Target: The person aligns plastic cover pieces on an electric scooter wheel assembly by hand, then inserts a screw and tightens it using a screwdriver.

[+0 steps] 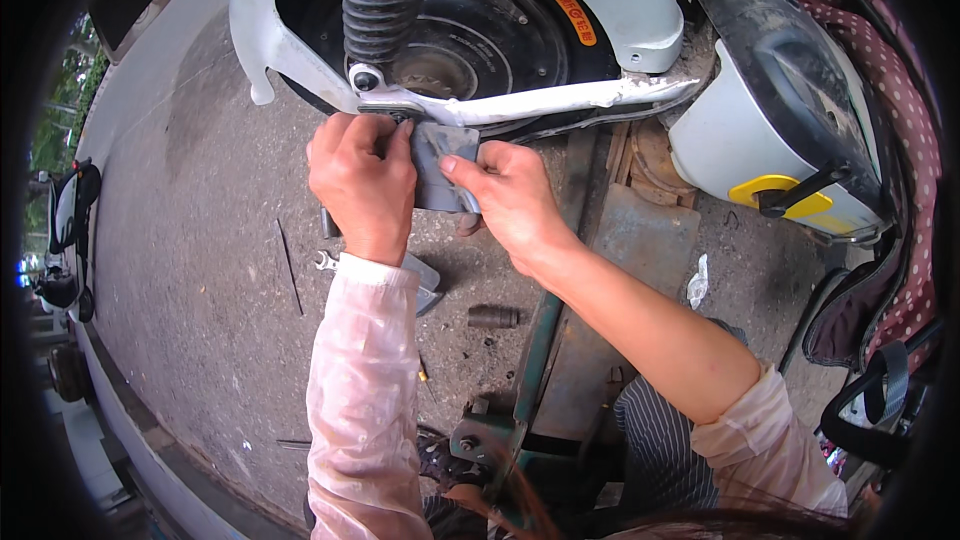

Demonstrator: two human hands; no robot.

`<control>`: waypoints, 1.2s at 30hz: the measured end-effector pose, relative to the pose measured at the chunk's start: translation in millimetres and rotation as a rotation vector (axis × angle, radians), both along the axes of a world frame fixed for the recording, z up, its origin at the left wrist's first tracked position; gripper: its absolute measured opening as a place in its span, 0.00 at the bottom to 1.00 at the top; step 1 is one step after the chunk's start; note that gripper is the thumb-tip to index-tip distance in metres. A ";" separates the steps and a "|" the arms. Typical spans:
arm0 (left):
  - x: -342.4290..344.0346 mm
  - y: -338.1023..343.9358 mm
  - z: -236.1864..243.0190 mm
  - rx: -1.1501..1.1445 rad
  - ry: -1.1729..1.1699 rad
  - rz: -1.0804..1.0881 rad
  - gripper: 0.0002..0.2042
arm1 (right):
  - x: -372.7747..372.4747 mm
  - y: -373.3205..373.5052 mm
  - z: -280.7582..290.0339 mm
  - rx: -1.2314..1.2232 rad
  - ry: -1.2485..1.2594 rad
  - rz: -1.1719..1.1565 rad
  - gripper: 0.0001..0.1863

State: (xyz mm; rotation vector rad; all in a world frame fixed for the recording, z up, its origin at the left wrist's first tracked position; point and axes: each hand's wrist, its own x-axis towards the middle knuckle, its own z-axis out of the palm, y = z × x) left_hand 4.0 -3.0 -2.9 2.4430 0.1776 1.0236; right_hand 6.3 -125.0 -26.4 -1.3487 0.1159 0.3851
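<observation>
Head view. An oblong orange label point(570, 13) with pale characters sits on the black wheel point(505, 60), upper centre of the frame, its length sloping down to the right. Smaller marks ring the wheel's hub; they are too fine to read.

The grey flat piece point(432, 175) is at the centre of the frame, slightly above the middle, just under the white bar point(570, 100). Its visible face is longer from top to bottom than across, the long axis nearly upright in the frame; the lower right corner curls. The right hand point(510, 190) holds it by the right edge, thumb on the face, other fingers behind. The left hand point(362, 165) is curled at its upper left; whether those fingers grip the piece or a dark part beside it cannot be told.

The white bar and black coil spring point(388, 5) stand directly above the hands and limit room there. On the ground below lie a wrench point(325, 260), a thin dark rod point(288, 267) and a dark cylinder point(493, 316). A green bar point(540, 355) runs below the right hand. A silver housing point(740, 130) with a yellow patch occupies the right.
</observation>
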 end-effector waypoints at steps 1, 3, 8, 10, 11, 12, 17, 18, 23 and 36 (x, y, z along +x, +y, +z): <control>1.6 0.8 0.0 0.137 -0.072 -0.024 0.07 | 0.3 -0.1 -0.1 0.000 0.000 0.001 0.16; 2.0 2.6 -1.0 0.274 -0.143 -0.048 0.07 | 0.5 -0.5 -0.4 -0.009 -0.028 -0.008 0.16; -3.6 5.4 2.0 0.020 0.010 -0.031 0.09 | -0.4 1.3 2.3 0.012 -0.011 -0.004 0.16; -6.5 2.1 3.8 0.008 0.027 -0.020 0.09 | 0.5 0.6 1.0 0.020 0.017 -0.014 0.16; -7.2 0.5 4.1 -0.003 0.045 -0.007 0.09 | 1.2 0.1 0.4 0.019 0.008 -0.009 0.16; -7.3 -0.7 4.4 -0.003 0.045 -0.009 0.09 | 1.4 -0.2 -0.4 0.019 -0.001 -0.004 0.16; -3.0 -2.5 -3.1 0.008 0.005 0.043 0.07 | 1.0 0.5 -2.5 0.023 -0.003 -0.009 0.16; -2.9 -3.2 -2.6 0.009 0.006 0.043 0.07 | 0.5 1.0 -0.8 0.027 0.007 -0.014 0.16; -3.1 -4.2 7.2 -0.144 0.024 0.040 0.05 | -1.1 2.4 7.3 0.008 0.021 -0.013 0.16; 1.3 -6.6 5.0 -0.190 0.014 0.031 0.13 | 1.3 0.5 1.6 -0.021 0.006 -0.019 0.17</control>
